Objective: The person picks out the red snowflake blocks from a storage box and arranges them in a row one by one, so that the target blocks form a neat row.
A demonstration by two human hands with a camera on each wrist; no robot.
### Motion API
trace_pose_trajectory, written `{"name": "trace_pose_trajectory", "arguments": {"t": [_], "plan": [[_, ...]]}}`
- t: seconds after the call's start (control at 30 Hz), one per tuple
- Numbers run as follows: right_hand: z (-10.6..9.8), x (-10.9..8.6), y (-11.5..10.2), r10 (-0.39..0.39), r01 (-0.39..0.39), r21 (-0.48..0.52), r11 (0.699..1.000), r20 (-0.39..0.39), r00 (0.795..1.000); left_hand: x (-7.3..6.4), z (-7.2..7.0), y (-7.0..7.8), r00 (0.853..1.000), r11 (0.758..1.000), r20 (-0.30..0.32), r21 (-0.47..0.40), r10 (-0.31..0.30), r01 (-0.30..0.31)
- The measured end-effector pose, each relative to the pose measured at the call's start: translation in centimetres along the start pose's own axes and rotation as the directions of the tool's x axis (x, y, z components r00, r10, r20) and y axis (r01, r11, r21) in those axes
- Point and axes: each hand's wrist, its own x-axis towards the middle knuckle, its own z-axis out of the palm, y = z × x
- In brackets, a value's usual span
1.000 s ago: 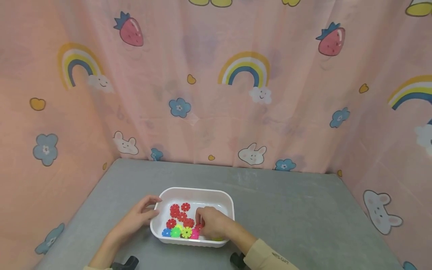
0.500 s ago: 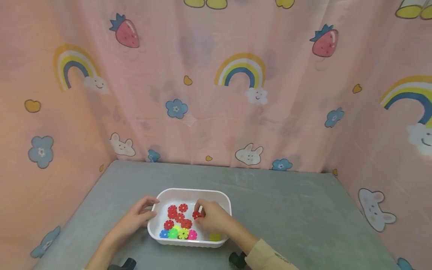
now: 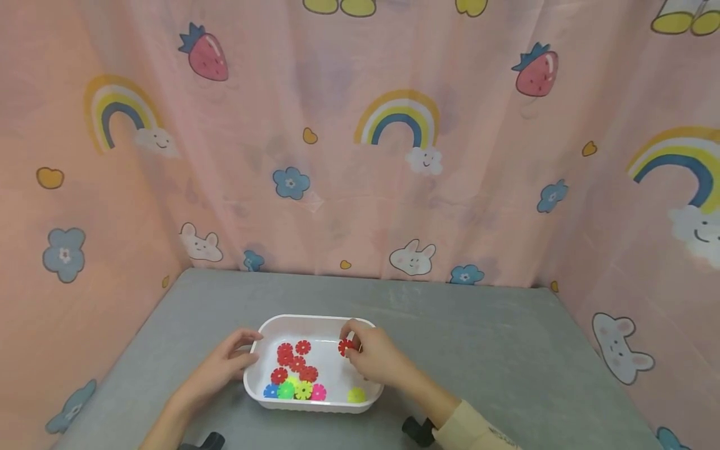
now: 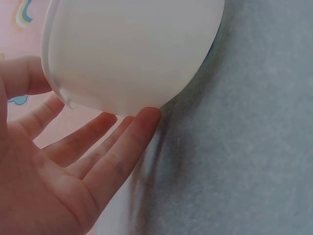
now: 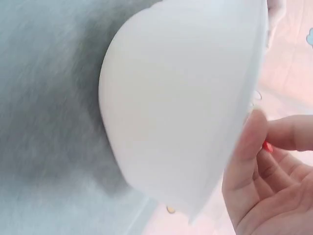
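A white plastic tray (image 3: 317, 406) holds several toothed building discs: a cluster of red discs (image 3: 297, 363), then blue (image 3: 271, 391), green (image 3: 285, 390), yellow (image 3: 304, 390) and pink (image 3: 318, 392) ones along its near wall. Alone at the near right lies another yellow disc (image 3: 357, 395). My right hand (image 3: 374, 353) pinches one red disc (image 3: 344, 347) between thumb and fingertips over the tray's right side; only a red sliver shows in the right wrist view. At the left end my left hand (image 3: 225, 356) rests its extended fingers (image 4: 146, 117) against the tray's outer wall and rim.
The tray stands on a grey table (image 3: 478, 356). A pink patterned curtain (image 3: 337, 212) encloses the back and both sides. Black objects sit near each forearm, one at the left (image 3: 210, 441) and one at the right (image 3: 419, 431).
My right hand has lifted the red disc from the near part of the tray and carried it up and rightward, uncovering the lone yellow disc. My left hand stays at the tray's left end.
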Motion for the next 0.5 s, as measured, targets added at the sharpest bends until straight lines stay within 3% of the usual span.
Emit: {"name": "trace_pose_trajectory", "arguments": {"t": [0.17,0.5], "plan": [[-1.5,-1.0,0.7,0.013,-0.013,0.009,1.0,-0.021,1.0,-0.1,0.1,0.0,1.0,1.0,0.008,-0.002,0.004,-0.004],[-4.2,-2.4,2.6,0.078,-0.07,0.056,0.996,-0.169,0.982,-0.1,0.0,0.0,1.0,1.0,0.005,-0.006,0.011,-0.011]]}}
